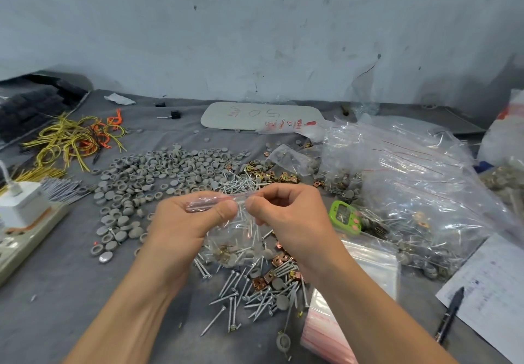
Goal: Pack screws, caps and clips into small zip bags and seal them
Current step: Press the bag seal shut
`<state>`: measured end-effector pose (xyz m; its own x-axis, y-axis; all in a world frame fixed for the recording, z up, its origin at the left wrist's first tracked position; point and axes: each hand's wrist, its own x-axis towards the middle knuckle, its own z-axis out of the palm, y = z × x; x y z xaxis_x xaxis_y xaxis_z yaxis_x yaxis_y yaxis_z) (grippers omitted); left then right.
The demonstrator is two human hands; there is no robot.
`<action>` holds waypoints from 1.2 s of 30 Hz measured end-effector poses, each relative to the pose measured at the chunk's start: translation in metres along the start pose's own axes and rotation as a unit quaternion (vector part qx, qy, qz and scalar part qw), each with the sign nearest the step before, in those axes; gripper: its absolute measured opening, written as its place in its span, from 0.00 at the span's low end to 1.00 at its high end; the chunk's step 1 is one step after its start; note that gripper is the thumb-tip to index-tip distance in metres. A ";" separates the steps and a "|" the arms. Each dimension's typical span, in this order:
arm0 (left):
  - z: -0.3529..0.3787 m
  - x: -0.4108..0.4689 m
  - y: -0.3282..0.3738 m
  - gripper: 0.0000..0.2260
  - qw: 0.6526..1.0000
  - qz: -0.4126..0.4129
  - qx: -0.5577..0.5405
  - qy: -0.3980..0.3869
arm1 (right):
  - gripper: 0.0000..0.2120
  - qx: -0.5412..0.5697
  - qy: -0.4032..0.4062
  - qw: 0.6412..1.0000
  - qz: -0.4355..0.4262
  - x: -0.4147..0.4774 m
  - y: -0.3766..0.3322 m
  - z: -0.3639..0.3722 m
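We hold a small zip bag (235, 238) above the grey table (71, 292) — our left hand (187, 221) and right hand (286, 216) each pinch its top strip between thumb and fingers. Screws, caps and clips sit at its bottom. Loose screws (249, 298) lie just beneath; grey caps (147, 176) spread behind — filled bags (411, 182) to our right.

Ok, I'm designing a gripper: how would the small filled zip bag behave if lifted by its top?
Likely floppy: the zip bag is thin film, crumpled between the left hand and right hand. Probably bottom-heavy: its screws, caps and clips pool low.
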<state>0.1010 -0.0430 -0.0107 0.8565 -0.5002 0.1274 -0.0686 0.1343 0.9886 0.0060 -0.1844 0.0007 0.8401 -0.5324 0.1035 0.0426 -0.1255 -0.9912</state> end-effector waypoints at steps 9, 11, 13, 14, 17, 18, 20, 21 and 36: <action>0.001 -0.002 0.002 0.17 1.000 -0.011 0.004 -0.015 | 0.07 0.002 -0.001 1.000 -0.015 0.000 0.001 0.004; 0.003 -0.002 0.002 0.12 1.000 -0.017 -0.005 -0.010 | 0.06 -0.002 0.005 1.000 -0.014 0.001 0.002 0.004; 0.004 -0.002 0.001 0.07 1.000 -0.020 -0.003 -0.002 | 0.06 -0.004 0.008 1.000 -0.016 0.002 0.002 0.005; 0.004 -0.002 0.001 0.06 1.000 -0.021 0.000 0.002 | 0.06 -0.005 0.007 1.000 -0.019 0.002 0.002 0.005; 0.003 -0.002 0.003 0.08 1.000 -0.017 -0.008 0.014 | 0.06 -0.003 -0.009 1.000 -0.024 0.002 0.001 0.004; 0.003 -0.002 0.003 0.09 1.000 -0.015 -0.011 0.015 | 0.06 0.001 -0.019 1.000 -0.024 0.001 0.001 0.003; 0.005 -0.003 0.004 0.08 1.000 -0.011 -0.012 0.006 | 0.07 0.001 -0.031 0.999 -0.023 0.001 0.001 0.003; 0.005 -0.003 0.003 0.07 1.000 -0.009 -0.012 0.003 | 0.08 -0.002 -0.030 0.999 -0.023 0.001 0.001 0.003; 0.004 -0.002 0.002 0.13 1.000 -0.005 -0.007 -0.012 | 0.05 -0.016 -0.013 1.000 -0.011 0.004 0.006 -0.001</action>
<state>0.0971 -0.0449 -0.0085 0.8445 -0.5218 0.1204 -0.0541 0.1407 0.9886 0.0091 -0.1884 -0.0050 0.8527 -0.5077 0.1227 0.0437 -0.1646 -0.9854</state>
